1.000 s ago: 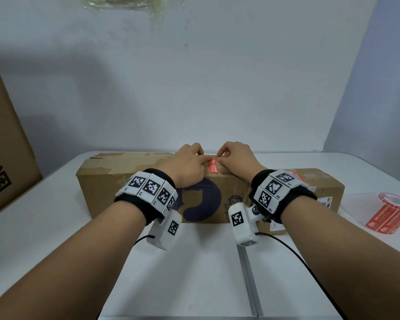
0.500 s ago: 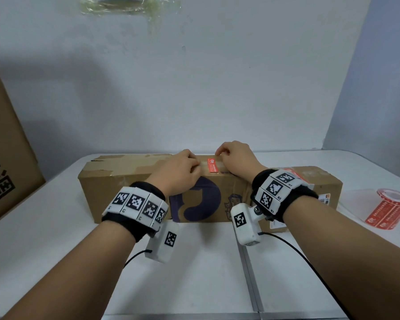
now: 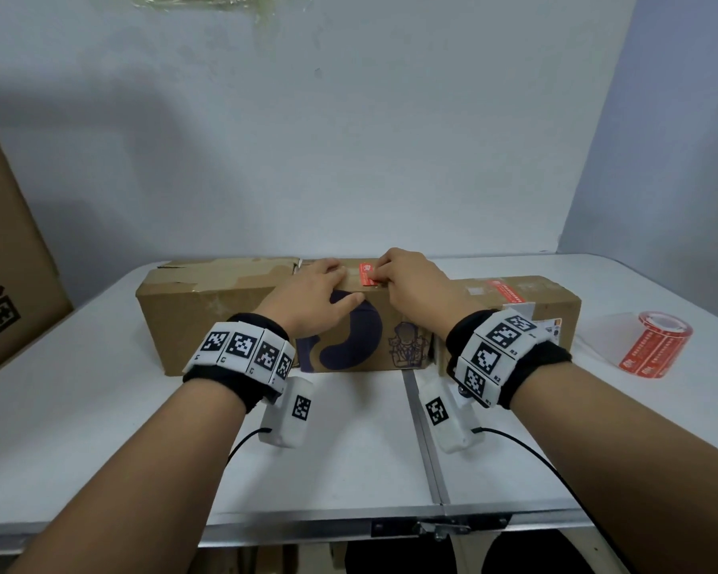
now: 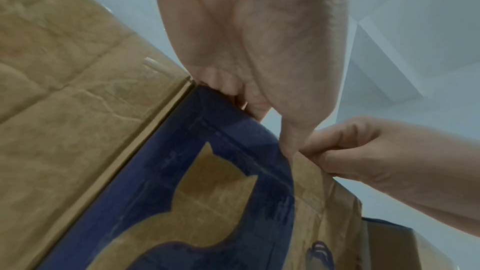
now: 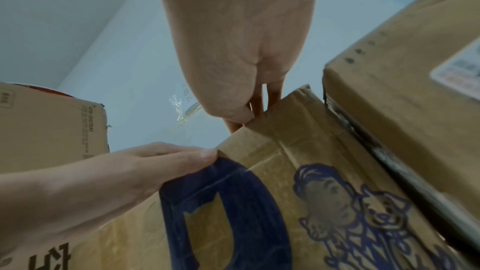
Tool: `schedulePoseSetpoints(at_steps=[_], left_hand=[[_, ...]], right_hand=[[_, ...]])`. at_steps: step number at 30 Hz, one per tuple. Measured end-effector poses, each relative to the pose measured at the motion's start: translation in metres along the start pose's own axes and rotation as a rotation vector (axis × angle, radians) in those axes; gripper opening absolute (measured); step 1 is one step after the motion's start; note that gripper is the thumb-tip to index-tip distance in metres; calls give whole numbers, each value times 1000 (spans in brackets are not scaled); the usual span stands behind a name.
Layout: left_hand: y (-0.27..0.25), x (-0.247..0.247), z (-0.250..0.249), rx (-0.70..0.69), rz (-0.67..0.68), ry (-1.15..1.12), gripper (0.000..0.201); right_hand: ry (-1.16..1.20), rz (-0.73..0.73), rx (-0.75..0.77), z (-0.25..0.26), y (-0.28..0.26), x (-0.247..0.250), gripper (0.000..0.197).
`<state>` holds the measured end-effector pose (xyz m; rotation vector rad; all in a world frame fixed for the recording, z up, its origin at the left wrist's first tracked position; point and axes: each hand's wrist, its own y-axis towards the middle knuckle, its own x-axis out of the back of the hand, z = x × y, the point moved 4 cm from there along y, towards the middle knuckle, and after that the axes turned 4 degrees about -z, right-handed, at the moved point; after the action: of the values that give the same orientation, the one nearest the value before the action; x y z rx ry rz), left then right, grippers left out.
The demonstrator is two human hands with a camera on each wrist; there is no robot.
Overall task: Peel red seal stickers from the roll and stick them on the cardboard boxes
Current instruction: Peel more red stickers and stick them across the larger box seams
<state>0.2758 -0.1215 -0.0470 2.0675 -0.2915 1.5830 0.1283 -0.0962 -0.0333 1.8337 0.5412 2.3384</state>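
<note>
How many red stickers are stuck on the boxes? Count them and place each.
2. The middle sticker is on the middle box top, held by the right hand; the right sticker is on the right box top. Hidden ones possible.

The scene is lit evenly by soft, cool light from above, with no hard glare to be seen. A broad, diffuse shadow is cast on the wall (image 3: 113,167) behind the large carton (image 3: 5,258) at the left. The head view is sharp at its centre, while straight lines are bent toward the edges by the wide lens. Both wrist views are dimmer and softer; the nearest skin is blurred, and the printed cardboard (image 5: 337,213) is strongly stretched at the borders.
</note>
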Motion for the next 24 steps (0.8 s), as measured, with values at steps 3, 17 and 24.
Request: schedulePoseSetpoints(at_steps=[3,17,24], left_hand=[[0,1,0,8,-5,-21,64],[0,2,-3,-26,-5,-51,58],[2,-3,-9,-91,-46,12,49]], right_hand=[[-41,-10,-1,2,-8,3,38],[216,-244,-93,2,-36,15,35],[217,-280,-106,0,-34,6,25]])
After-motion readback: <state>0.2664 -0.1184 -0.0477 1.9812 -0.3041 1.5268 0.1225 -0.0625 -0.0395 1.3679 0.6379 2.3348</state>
